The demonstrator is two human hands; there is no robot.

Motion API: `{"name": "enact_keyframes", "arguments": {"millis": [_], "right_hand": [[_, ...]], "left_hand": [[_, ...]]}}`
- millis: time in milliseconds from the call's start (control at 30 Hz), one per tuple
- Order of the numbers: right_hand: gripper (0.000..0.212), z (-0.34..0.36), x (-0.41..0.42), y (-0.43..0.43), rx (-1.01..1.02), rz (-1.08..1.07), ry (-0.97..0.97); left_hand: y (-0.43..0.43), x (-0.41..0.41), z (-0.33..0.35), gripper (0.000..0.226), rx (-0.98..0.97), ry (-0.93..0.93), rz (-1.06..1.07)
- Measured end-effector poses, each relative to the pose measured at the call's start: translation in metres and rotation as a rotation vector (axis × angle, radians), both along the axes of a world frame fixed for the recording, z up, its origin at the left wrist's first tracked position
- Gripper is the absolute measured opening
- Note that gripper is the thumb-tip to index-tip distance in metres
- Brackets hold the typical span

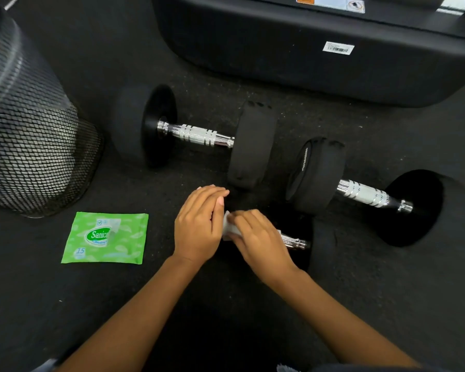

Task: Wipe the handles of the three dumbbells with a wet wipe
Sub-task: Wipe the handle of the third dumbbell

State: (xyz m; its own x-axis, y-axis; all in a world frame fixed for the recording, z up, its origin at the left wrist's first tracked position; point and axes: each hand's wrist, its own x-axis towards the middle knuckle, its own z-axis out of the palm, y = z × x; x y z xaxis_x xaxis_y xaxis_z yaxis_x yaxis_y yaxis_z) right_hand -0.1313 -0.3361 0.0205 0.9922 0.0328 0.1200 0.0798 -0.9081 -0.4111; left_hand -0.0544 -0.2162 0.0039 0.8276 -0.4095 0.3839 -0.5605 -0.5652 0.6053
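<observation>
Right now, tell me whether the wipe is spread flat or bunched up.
Bunched up: the wipe sits crumpled on the dumbbell handle under the right hand.

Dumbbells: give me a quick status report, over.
Right hand grips wipe round handle of nearest dumbbell. Left hand alongside, fingers straight. Far dumbbell and right dumbbell lie untouched. Nothing in the way.

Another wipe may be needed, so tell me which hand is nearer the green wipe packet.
Left. The left hand is just right of the green wipe packet, apart from it; the right hand lies farther right, gripping the white wipe on the near dumbbell's handle.
</observation>
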Motion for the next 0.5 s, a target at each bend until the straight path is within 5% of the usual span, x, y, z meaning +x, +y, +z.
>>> {"name": "enact_keyframes", "arguments": {"millis": [133, 500], "right_hand": [[0.043, 0.001, -0.019, -0.014, -0.062, -0.032, -0.024], [0.028, -0.004, 0.011, 0.006, -0.104, -0.001, 0.02]], "left_hand": [[0.0, 0.0, 0.0, 0.035, 0.001, 0.013, 0.002], [-0.001, 0.001, 0.0, 0.036, 0.002, 0.002, 0.005]]}}
